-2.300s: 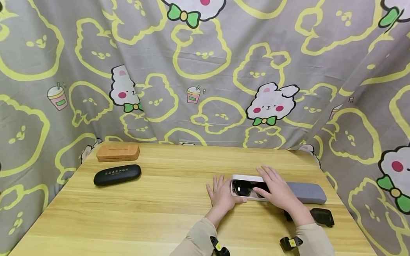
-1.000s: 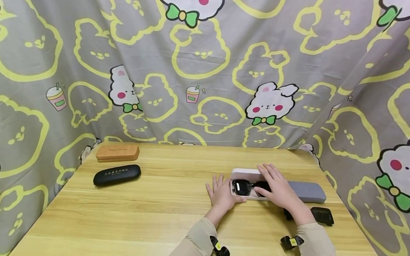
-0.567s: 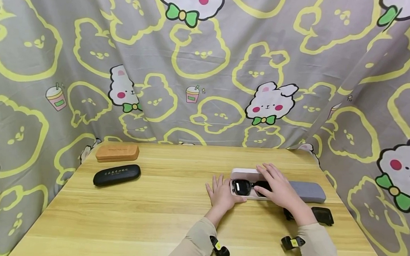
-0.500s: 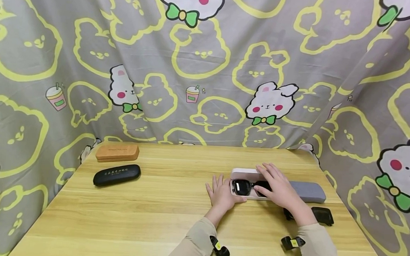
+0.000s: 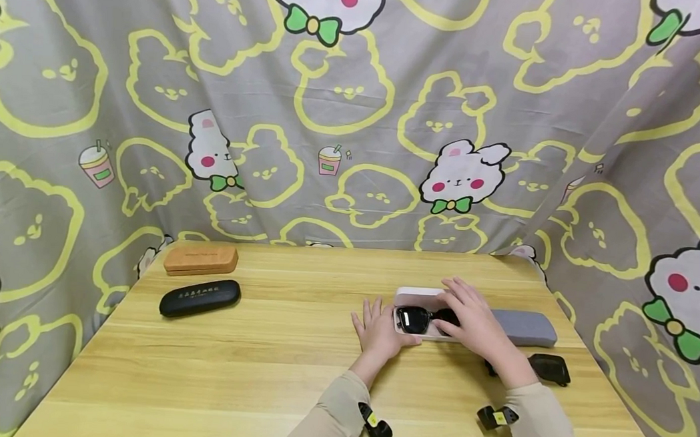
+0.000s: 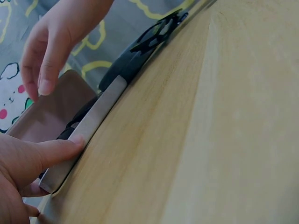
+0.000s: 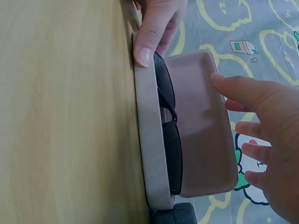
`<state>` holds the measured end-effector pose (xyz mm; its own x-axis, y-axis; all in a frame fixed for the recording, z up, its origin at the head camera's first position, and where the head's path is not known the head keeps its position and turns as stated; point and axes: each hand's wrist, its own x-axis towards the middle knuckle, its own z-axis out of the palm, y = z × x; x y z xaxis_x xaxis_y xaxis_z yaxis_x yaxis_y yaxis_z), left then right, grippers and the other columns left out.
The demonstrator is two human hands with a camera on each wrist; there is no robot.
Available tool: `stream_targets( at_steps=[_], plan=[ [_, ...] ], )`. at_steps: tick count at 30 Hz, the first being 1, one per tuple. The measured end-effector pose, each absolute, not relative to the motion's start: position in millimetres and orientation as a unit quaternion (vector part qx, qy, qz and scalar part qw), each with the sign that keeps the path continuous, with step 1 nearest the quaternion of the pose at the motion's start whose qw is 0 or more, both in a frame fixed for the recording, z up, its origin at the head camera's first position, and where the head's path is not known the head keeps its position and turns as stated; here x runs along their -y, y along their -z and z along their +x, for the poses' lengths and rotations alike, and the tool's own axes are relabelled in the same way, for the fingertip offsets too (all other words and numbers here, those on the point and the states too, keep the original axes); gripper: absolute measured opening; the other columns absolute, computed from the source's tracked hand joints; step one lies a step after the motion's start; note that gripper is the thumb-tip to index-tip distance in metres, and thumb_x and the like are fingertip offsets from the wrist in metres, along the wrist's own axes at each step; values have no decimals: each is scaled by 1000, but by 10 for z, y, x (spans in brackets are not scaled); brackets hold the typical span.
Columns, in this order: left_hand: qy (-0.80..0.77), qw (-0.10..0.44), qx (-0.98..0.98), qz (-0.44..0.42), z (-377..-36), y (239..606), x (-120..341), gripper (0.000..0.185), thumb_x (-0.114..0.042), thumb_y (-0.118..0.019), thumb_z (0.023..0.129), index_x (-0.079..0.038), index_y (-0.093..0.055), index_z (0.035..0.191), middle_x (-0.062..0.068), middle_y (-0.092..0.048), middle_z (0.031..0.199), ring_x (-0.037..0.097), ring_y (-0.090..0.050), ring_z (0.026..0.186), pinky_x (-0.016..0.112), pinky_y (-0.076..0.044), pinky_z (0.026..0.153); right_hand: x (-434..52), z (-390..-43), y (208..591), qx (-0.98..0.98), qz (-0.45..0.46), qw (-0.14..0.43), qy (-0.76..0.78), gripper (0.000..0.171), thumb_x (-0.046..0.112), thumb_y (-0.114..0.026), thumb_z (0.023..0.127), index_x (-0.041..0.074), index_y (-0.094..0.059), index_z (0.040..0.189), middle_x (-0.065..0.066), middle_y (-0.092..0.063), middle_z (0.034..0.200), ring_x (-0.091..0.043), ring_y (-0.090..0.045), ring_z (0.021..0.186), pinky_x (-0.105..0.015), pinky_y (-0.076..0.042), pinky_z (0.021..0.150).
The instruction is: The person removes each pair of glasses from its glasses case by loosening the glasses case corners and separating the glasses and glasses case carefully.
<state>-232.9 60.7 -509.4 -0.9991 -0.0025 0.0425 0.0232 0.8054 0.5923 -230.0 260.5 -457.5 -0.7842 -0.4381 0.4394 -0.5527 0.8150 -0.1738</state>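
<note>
A pale glasses case (image 7: 148,116) with a pinkish lining stands on the table, its lid (image 7: 205,126) raised at the back. Inside lies a pair of black sunglasses (image 5: 414,320), partly covered by my right hand in the head view. My left hand (image 5: 381,334) holds the case's left end, thumb (image 6: 63,151) pressed on the front wall and the other fingers around the end. At the lid's upper edge is the thumb of my right hand (image 5: 476,323); its other fingers reach behind the lid, loosely spread and apart from it.
A grey-blue case (image 5: 526,328) lies just right of the pale one. Dark-lensed glasses (image 5: 550,369) sit in front of it, partly behind my right wrist. At the far left are a brown case (image 5: 201,260) and a black case (image 5: 201,298). A patterned curtain (image 5: 356,125) hangs behind the table.
Since the oldest frame the lid has tilted up and back, showing more of the sunglasses. In the last half second my right hand has shifted slightly right; my left hand has stayed put.
</note>
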Motion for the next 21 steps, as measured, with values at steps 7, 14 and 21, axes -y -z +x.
stream_targets(
  at_steps=[7,14,21],
  plan=[
    [315,25,949,-6,-2331,5098,-605,92,-59,-85,60,-19,-54,137,10,-37,157,36,-15,151,66,-4,118,-2558,-2313,4651,935,265,210,-105,37,29,-81,77,9,-69,107,-20,-50,142,-45,-36,138,-65,-27,111],
    [317,33,948,-10,-2332,5104,-609,92,-60,-85,58,-18,-56,135,11,-38,155,38,-17,150,67,-6,117,-2502,-2314,4740,941,241,220,-87,35,26,-83,76,8,-70,103,-21,-46,144,-45,-30,141,-65,-25,112],
    [319,27,947,-7,-2341,5106,-606,93,-59,-86,58,-18,-55,136,10,-38,156,37,-16,151,67,-6,117,-2441,-2301,4772,947,223,210,-96,32,22,-83,75,7,-70,100,-24,-42,146,-47,-25,142,-67,-21,113]
  ],
)
